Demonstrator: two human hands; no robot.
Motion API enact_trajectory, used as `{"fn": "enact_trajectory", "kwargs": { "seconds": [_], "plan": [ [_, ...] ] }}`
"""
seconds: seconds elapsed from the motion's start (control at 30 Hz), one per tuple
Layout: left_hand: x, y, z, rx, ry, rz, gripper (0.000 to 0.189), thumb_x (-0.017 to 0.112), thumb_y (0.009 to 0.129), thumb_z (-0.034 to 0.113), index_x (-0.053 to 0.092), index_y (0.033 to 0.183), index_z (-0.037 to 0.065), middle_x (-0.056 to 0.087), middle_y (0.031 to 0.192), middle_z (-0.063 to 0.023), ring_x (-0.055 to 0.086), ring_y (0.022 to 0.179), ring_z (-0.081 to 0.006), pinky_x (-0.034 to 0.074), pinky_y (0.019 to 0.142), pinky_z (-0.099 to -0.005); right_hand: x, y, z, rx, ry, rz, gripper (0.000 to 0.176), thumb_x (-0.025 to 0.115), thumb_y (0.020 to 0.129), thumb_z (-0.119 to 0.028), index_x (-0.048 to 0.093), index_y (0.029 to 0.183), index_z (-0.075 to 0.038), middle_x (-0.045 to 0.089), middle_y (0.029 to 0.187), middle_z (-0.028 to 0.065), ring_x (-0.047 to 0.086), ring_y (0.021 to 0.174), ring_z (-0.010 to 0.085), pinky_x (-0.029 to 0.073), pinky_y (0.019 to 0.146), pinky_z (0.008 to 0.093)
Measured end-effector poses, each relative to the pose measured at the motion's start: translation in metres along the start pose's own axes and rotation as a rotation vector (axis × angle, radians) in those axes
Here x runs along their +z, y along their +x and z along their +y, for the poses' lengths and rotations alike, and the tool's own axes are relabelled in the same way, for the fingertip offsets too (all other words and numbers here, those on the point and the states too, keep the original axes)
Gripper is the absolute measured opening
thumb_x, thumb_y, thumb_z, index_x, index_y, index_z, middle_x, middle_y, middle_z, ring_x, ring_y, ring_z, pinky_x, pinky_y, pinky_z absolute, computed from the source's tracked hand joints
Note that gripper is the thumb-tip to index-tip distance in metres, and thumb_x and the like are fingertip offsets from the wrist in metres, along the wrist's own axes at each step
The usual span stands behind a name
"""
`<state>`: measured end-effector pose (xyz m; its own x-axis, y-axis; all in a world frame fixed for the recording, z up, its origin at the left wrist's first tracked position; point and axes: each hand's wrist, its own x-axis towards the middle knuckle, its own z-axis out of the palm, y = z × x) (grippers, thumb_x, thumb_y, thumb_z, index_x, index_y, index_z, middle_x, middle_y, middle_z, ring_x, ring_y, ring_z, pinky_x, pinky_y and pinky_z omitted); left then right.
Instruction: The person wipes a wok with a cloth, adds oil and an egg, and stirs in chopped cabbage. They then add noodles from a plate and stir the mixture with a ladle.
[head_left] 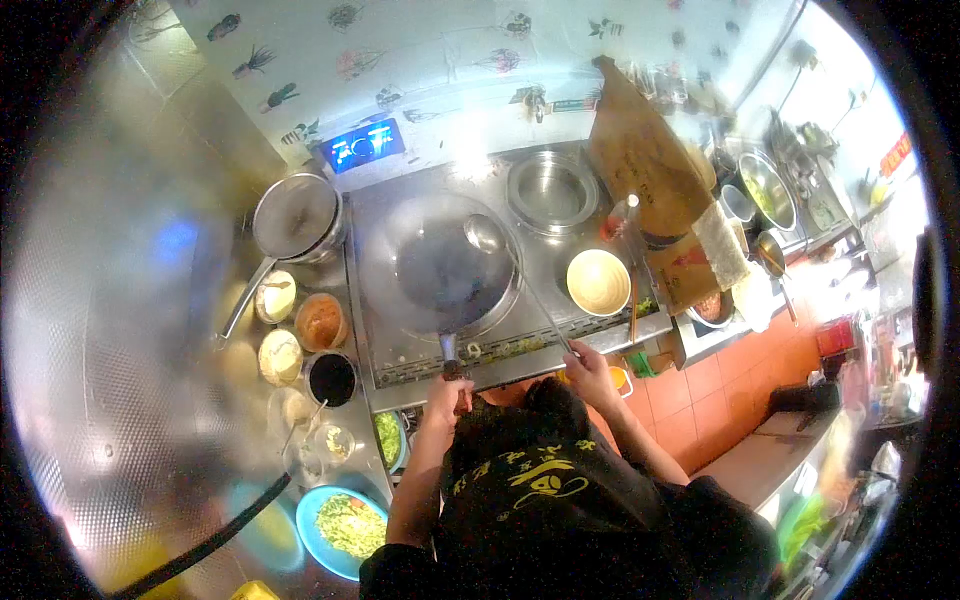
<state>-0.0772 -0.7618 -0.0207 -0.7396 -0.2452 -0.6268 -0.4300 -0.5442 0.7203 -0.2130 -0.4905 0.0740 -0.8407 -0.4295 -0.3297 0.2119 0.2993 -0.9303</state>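
A large wok [430,265] sits on the stove, its bowl hazy with steam or smoke. My left hand [450,398] is closed around the wok's handle at the front edge of the stove. In my right hand [591,373] is the long handle of a ladle [486,233], whose bowl hangs over the right part of the wok. What lies at the bottom of the wok is blurred. To the right of the ladle's handle stands a pale yellow bowl [599,281].
A strainer [297,215] rests on a pot at the left. Seasoning tubs, including one of dark sauce [331,379], line the left counter, with a blue bowl of chopped vegetables [345,530] nearer me. Behind are a round metal pot [552,192] and a cardboard sheet [640,150].
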Motion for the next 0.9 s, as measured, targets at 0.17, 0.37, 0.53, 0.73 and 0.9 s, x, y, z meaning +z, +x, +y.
{"fn": "enact_trajectory", "kwargs": {
  "seconds": [0.17, 0.37, 0.53, 0.73, 0.9],
  "plan": [
    [0.010, -0.013, 0.007, -0.093, -0.012, 0.040, 0.013, 0.064, 0.078, 0.004, 0.054, 0.070, 0.002, 0.053, 0.057, -0.0078, 0.052, 0.041, -0.0199, 0.041, 0.038, -0.0328, 0.004, 0.006, 0.008, -0.023, -0.029, 0.020, 0.039, 0.054, 0.093, -0.016, 0.051, 0.127, 0.003, 0.062, 0.082, 0.0058, 0.055, 0.071, 0.0100, 0.046, 0.064, 0.0271],
    [0.017, -0.002, 0.007, -0.089, -0.037, 0.019, 0.015, 0.064, 0.079, 0.010, 0.058, 0.067, 0.004, 0.055, 0.058, -0.0066, 0.053, 0.044, -0.0191, 0.041, 0.043, -0.0313, 0.006, 0.001, -0.007, -0.004, 0.021, -0.041, 0.041, 0.054, 0.093, -0.016, 0.050, 0.128, 0.004, 0.063, 0.086, 0.0065, 0.054, 0.072, 0.0112, 0.046, 0.064, 0.0268],
    [0.009, 0.016, -0.001, -0.077, -0.024, -0.033, 0.015, 0.064, 0.079, 0.015, 0.060, 0.069, 0.004, 0.057, 0.059, -0.0059, 0.054, 0.046, -0.0183, 0.041, 0.046, -0.0289, 0.006, 0.007, 0.011, -0.032, 0.025, 0.014, 0.041, 0.054, 0.092, -0.016, 0.050, 0.127, 0.005, 0.062, 0.083, 0.0045, 0.053, 0.070, 0.0098, 0.044, 0.062, 0.0257],
    [-0.002, 0.029, -0.007, -0.097, -0.019, -0.046, 0.015, 0.063, 0.079, 0.016, 0.061, 0.070, 0.004, 0.056, 0.058, -0.0054, 0.054, 0.048, -0.0181, 0.042, 0.048, -0.0303, 0.004, 0.009, 0.003, -0.001, -0.015, 0.002, 0.039, 0.053, 0.092, -0.016, 0.051, 0.125, 0.006, 0.061, 0.084, 0.0050, 0.052, 0.072, 0.0093, 0.045, 0.064, 0.0261],
    [-0.001, 0.033, -0.008, -0.073, -0.029, 0.020, 0.012, 0.062, 0.080, 0.007, 0.058, 0.071, 0.001, 0.053, 0.054, -0.0074, 0.051, 0.044, -0.0190, 0.041, 0.043, -0.0324, 0.010, 0.014, 0.000, -0.045, -0.056, 0.004, 0.038, 0.052, 0.092, -0.015, 0.052, 0.124, 0.006, 0.061, 0.084, 0.0054, 0.052, 0.073, 0.0104, 0.045, 0.065, 0.0266]
  ]
}}
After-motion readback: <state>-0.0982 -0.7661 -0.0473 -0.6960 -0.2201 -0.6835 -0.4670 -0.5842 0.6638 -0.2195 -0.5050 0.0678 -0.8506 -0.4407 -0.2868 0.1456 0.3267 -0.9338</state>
